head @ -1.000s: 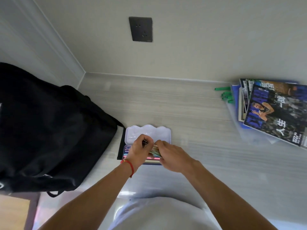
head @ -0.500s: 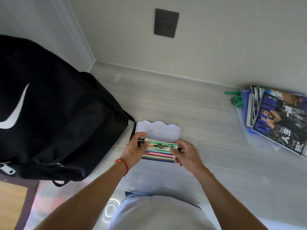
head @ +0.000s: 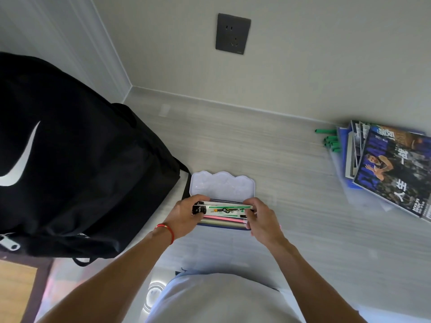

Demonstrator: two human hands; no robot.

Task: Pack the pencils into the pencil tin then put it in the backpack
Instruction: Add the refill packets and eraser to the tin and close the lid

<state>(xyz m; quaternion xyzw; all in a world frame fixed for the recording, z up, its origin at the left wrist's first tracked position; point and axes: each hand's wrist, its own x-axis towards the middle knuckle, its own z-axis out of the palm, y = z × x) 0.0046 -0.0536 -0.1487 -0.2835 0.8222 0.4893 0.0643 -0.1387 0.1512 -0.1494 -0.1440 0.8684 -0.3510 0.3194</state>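
One backpack (head: 77, 169), one open pencil tin (head: 221, 186), two hands, one wall socket (head: 232, 33), one magazine stack (head: 391, 169).

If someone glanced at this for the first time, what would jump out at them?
Probably the big black backpack with a white swoosh filling the left side. Next, at centre, the left hand and right hand hold a white-and-green pencil box over the open pencil tin with its pale scalloped lid raised. A fanned stack of glossy magazines lies at the right edge.
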